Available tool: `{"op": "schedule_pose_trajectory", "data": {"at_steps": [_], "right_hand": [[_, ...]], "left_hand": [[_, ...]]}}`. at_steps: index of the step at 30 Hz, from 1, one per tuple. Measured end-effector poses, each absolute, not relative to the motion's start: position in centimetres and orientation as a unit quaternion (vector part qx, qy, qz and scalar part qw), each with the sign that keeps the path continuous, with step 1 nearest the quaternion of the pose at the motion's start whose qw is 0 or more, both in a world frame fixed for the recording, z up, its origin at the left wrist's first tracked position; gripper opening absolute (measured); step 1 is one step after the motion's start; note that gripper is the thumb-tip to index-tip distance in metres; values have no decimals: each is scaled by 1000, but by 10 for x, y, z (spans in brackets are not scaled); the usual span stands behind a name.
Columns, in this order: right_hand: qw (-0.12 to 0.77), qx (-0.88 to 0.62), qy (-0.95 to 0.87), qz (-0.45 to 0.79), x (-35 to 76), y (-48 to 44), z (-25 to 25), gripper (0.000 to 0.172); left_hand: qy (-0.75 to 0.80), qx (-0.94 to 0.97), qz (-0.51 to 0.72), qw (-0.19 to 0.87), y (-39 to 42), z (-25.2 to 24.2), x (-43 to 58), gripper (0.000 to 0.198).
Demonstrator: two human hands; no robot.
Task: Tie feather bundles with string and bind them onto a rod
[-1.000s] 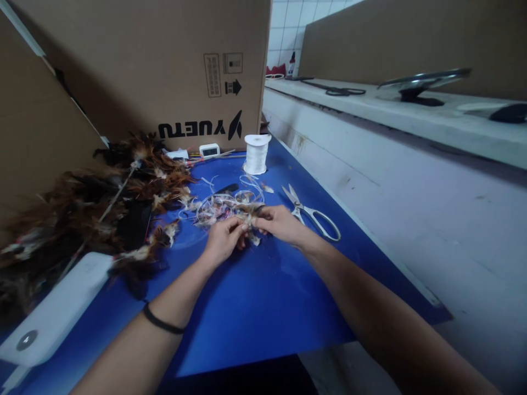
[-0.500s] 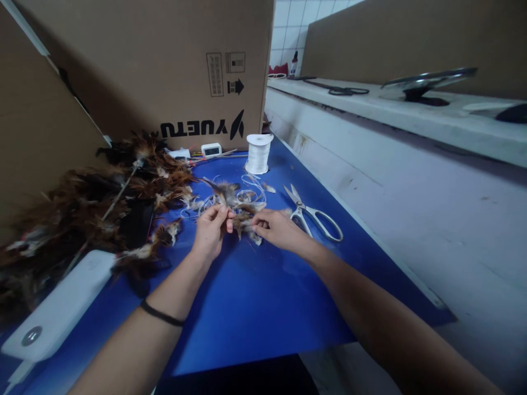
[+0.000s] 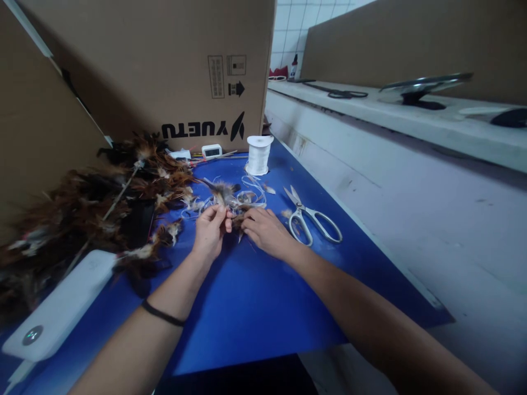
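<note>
A small tuft of brown and grey feathers (image 3: 224,192) stands up from the pinched thumb and fingers of my left hand (image 3: 211,227). Close beside it on the right, my right hand (image 3: 265,230) has its fingers bent down onto loose brown feathers (image 3: 237,220); its fingertips are partly hidden among them. Clear thin cord (image 3: 259,192) lies in loose loops just beyond both hands. Silver scissors (image 3: 302,206) rest to the right of my right hand, blades slightly apart and pointing away. A white spool (image 3: 259,155) stands upright behind the cord.
Brown feather bunches on sticks (image 3: 102,192) pile up at left. A white power bank (image 3: 61,307) with a plugged cable lies nearer me. A cardboard box (image 3: 135,66) walls off the back of the blue table (image 3: 255,312). A small white digital display (image 3: 212,151) sits before it.
My right hand has shifted slightly left, closer to my left hand, and its fingers have turned downward over the feathers. The tuft in my left hand stands a little more upright.
</note>
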State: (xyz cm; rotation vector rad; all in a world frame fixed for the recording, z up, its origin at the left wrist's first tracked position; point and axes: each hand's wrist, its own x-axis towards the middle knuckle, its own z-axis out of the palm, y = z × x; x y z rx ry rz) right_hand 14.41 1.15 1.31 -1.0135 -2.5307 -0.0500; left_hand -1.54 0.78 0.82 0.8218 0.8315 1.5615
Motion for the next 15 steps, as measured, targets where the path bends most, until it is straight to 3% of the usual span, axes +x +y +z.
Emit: {"op": "schedule_pose_trajectory", "data": {"at_steps": [7,15], "right_hand": [[223,-399,-889,-9,161,19,17,15],[248,-468,-848,1,179,37,14,32]], "left_hand": [[356,352,663,557,9,7,-17,22],[361,352,662,555,10,6,-18,25]]}}
